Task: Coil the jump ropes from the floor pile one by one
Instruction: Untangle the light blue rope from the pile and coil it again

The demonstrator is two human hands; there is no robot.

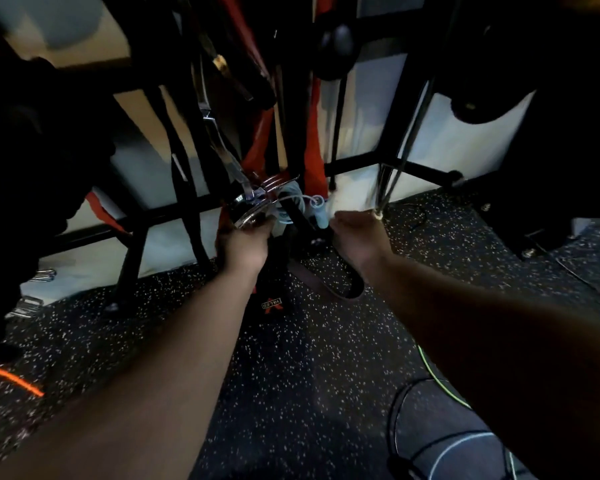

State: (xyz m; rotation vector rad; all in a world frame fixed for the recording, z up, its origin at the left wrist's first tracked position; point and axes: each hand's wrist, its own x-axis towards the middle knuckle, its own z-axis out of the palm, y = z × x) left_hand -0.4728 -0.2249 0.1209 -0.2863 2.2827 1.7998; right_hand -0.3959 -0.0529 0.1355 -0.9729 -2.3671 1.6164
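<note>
— Forearms come nearest, both bare and stretched forward over the speckled rubber floor point(309, 358), with a grey-clad knee point(447, 445) at the bottom right. What are the hands doing?

— Left hand point(246, 244) is curled tight round a glossy object point(250, 216), chrome or clear, too blurred to name. Right hand point(357, 237) has its fingers curled on thin cords point(398, 164), dark and taut, which rise steeply from its top edge.

— And the jump rope?

— One jump rope point(321, 213) sits between the two hands, just beyond them: a pale blue, rounded handle with a clear, glossy cable looping out of its top. I cannot tell whether either hand touches it.

— Around it?

— Black metal rack point(174, 213), matte bars, stands against a pale wall, with flat red bands point(314, 150) hanging inside it. On the floor lie a dark flat strap point(326, 282) curved into a loop, an orange cord point(14, 379) at the far left and a thin green cord point(430, 368) beside the knee.
</note>
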